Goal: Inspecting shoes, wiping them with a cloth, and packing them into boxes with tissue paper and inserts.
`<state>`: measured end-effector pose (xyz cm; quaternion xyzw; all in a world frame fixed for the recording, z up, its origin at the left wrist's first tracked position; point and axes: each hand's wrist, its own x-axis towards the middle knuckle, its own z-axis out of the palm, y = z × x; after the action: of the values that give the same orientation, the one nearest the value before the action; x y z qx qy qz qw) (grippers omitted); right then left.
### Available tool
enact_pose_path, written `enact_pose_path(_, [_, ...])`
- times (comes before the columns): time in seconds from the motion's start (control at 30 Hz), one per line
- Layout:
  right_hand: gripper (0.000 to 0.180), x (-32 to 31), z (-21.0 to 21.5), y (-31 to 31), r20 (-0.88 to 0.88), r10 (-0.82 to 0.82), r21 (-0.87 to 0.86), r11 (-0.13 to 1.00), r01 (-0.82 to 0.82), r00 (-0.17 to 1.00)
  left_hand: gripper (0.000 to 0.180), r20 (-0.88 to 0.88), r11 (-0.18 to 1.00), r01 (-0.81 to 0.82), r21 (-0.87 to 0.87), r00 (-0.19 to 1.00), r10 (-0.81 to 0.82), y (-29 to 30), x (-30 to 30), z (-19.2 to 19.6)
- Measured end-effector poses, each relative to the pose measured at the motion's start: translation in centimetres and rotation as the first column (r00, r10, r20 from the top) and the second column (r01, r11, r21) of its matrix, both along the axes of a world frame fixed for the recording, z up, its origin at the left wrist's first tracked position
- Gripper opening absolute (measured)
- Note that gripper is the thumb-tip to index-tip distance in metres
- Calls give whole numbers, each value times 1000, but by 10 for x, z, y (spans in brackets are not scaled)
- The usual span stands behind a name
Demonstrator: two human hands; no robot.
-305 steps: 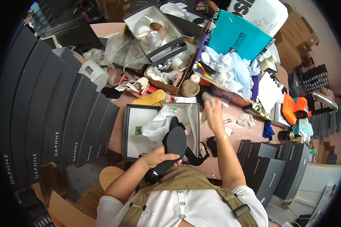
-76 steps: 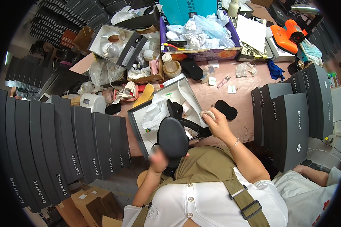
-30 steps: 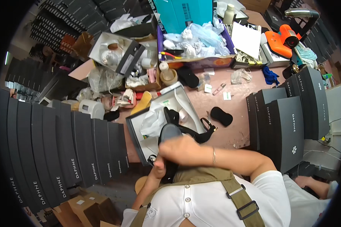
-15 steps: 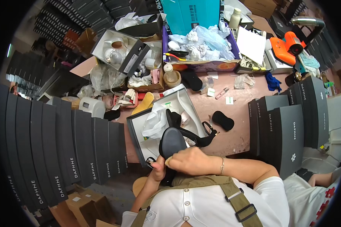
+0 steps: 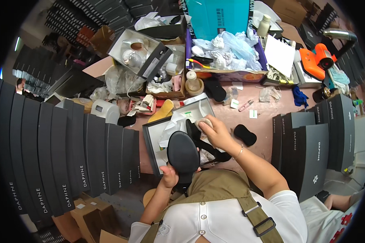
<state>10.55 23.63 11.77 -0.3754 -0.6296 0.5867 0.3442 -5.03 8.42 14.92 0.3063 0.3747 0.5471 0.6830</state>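
While left hand point(image 5: 169, 178) grips black shoe point(image 5: 183, 151) jutting forward from it, right hand point(image 5: 219, 134) pinches pale pad point(image 5: 202, 121).

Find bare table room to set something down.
Main patch: pink tabletop between the nearer black pad and right-hand dark boxes. Smaller: between open shoe box and pad, beside the right hand. Crowded: the back, around the purple-sided carton, and the left, lined by a tall box row.

We see pale lettering on the dark grey boxes at left point(image 5: 94, 139) and on the grey boxes at right point(image 5: 304, 139), where one front bears a white flower emblem point(image 5: 315, 179); we find dark print on the teal panel point(image 5: 239, 20) and green marks on a white card point(image 5: 253, 114)
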Motion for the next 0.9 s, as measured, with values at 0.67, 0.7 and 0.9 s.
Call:
enact_pose_path(0.67, [23,31,-40,-39,-57,-19,-385,923,-4,998,125,-31,999,55,0,998,-55,7,6,-2])
enact_pose_path(0.7, [23,31,-38,-39,-51,-7,-380,925,-13,999,125,-29,999,52,-2,998,-52,6,6,-2])
enact_pose_path(0.9, [23,31,-38,-45,12,20,-319,948,-15,1000,125,-31,1000,29,7,999,-29,2,9,2])
